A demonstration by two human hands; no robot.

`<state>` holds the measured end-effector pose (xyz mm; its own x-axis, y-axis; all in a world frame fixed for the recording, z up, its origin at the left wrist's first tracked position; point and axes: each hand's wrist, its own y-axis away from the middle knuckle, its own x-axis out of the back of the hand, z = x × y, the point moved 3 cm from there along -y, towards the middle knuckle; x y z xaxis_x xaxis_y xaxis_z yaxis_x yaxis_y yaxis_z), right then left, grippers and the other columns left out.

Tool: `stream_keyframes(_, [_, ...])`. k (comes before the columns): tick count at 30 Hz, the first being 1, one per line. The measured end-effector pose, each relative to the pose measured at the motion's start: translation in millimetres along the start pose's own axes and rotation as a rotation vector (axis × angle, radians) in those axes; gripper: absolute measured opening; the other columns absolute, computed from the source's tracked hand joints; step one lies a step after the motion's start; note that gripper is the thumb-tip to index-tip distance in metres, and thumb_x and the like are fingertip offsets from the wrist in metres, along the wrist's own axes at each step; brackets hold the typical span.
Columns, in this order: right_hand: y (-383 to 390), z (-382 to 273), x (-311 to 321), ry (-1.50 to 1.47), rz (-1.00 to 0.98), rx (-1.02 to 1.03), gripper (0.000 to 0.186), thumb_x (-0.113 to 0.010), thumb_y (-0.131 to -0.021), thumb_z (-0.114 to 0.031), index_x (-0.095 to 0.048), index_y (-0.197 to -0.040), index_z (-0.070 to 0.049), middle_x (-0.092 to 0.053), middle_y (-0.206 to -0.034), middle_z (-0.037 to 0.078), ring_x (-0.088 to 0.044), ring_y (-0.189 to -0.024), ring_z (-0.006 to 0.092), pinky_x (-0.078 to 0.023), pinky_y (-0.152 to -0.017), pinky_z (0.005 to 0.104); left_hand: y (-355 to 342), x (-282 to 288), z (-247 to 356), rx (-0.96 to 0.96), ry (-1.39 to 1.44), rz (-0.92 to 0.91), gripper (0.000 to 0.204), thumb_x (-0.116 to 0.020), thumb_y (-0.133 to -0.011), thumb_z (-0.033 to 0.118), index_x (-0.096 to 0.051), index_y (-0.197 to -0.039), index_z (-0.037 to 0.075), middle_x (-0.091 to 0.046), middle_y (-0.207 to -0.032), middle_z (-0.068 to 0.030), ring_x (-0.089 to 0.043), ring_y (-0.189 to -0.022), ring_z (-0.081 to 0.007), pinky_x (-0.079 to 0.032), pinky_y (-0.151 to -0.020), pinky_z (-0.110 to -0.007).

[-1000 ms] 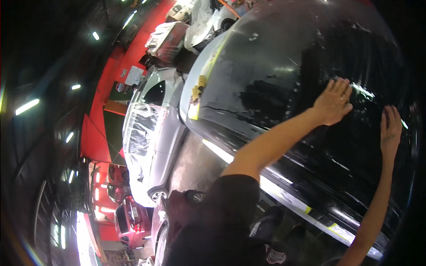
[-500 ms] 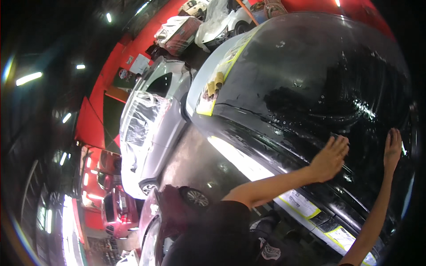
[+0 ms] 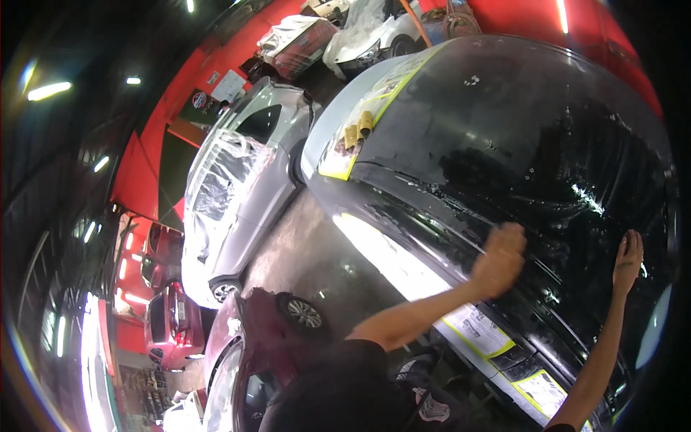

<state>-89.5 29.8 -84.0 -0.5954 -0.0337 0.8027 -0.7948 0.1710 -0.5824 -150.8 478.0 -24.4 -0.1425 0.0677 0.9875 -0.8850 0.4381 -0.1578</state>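
Windshield film (image 3: 518, 144), dark & wet, covers the car glass at 1 o'clock. Left hand (image 3: 500, 261) presses flat on it, right hand (image 3: 628, 261) too, fingers spread, gripping nothing. Wrinkles, droplets remain; smoothing looks unfinished.

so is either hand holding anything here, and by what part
Nothing is gripped. The left hand and the right hand lie on the wet dark film covering the car's windshield; whether the left hides a small tool cannot be told.

The left hand (image 3: 500, 259) blurs (palm hidden) on the dark windshield (image 3: 518, 144).
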Motion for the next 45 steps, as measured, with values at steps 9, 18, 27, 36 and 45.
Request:
stream_keyframes(9, [-1.5, 2.9, -3.6, -0.062, 0.012, -0.020, 0.037, -0.055, -0.110, -0.025, -0.065, -0.136, -0.002, -0.062, -0.144, 0.019, -0.058, -0.134, 0.0387, -0.045, -0.114, 0.0460, 11.2, -4.9, -180.0, 0.081, 0.107, 0.027, 0.053, -0.052, -0.101, 0.016, -0.049, -0.150, -0.002, -0.047, -0.159, -0.0218, -0.043, -0.149, -0.0388, -0.033, -0.125, -0.051])
stream_keyframes(18, [-5.3, -15.5, 3.6, -0.018, 0.024, 0.010, 0.036, -0.055, -0.110, -0.025, -0.066, -0.135, -0.001, -0.063, -0.142, 0.021, -0.058, -0.134, 0.0398, -0.045, -0.114, 0.0462, 14.9, -7.9, 66.5, -0.127, 0.261, 0.182, 0.051, -0.056, -0.096, 0.019, -0.057, -0.140, -0.007, -0.051, -0.154, -0.0224, -0.043, -0.148, -0.0397, -0.030, -0.126, -0.052])
stream_keyframes(27, [2.3, -10.7, 0.8, -0.047, 0.012, -0.030, 0.036, -0.054, -0.110, -0.026, -0.067, -0.134, -0.002, -0.061, -0.145, 0.020, -0.057, -0.135, 0.0393, -0.043, -0.116, 0.0468, 14.6, 3.4, -217.2, 0.452, 0.096, 0.080, 0.038, -0.054, -0.101, 0.016, -0.069, -0.129, -0.004, -0.052, -0.156, -0.0212, -0.046, -0.148, -0.0358, -0.032, -0.125, -0.052])
stream_keyframes(36, [-6.0, -17.6, 20.8, -0.029, -0.061, -0.123, 0.038, -0.059, -0.106, -0.028, -0.067, -0.135, -0.003, -0.060, -0.147, 0.021, -0.056, -0.137, 0.0382, -0.045, -0.115, 0.0467, -42.0, -24.0, 48.0, -0.180, 0.029, 0.078, 0.058, -0.050, -0.102, 0.023, -0.049, -0.147, -0.013, -0.046, -0.157, -0.0305, -0.039, -0.151, -0.0444, -0.025, -0.128, -0.054])
stream_keyframes(45, [-19.0, -50.6, 49.4, -0.182, 0.070, -0.050, 0.027, -0.066, -0.100, -0.021, -0.070, -0.123, -0.006, -0.069, -0.128, 0.016, -0.063, -0.123, 0.0375, -0.048, -0.106, 0.0481, -132.1, -34.2, -61.3, -0.282, 0.241, 0.185, 0.048, -0.046, -0.109, 0.021, -0.048, -0.151, -0.004, -0.041, -0.163, -0.0231, -0.033, -0.155, -0.0424, -0.027, -0.126, -0.056])
